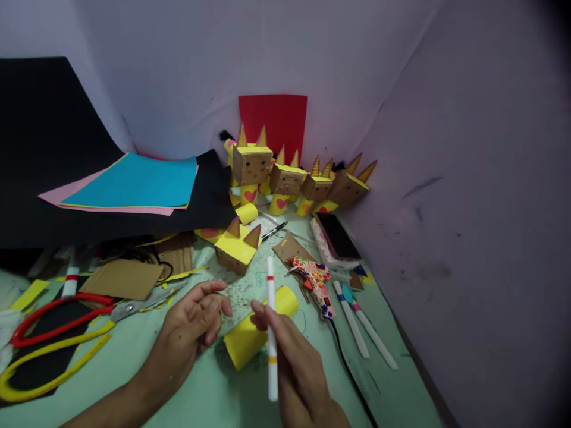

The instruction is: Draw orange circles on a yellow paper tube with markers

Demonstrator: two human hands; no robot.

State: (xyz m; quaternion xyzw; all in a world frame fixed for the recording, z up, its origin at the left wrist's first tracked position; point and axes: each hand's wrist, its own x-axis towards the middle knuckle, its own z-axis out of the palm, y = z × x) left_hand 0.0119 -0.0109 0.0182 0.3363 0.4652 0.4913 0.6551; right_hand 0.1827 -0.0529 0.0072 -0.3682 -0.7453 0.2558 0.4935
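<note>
A white marker [271, 333] with a red band and an orange band stands nearly upright in my right hand [294, 362], pinched between thumb and fingers. My left hand [191, 324] is raised to the left of it, fingers loosely curled and apart, holding nothing. Behind and below the marker, a yellow paper tube [245, 343] lies on the green tabletop [214, 386], partly covered by my right hand. Just beyond my hands sits a yellow-topped cardboard box head [236, 246] with two pointed ears.
Several box-headed figures [253, 166] stand at the back by a red sheet [276, 122]. Large scissors [111, 309] and cardboard [129, 279] lie left, below blue paper [138, 181]. On the right are a patterned glue gun [314, 282] with cord, a phone [336, 235] and two markers [352, 321].
</note>
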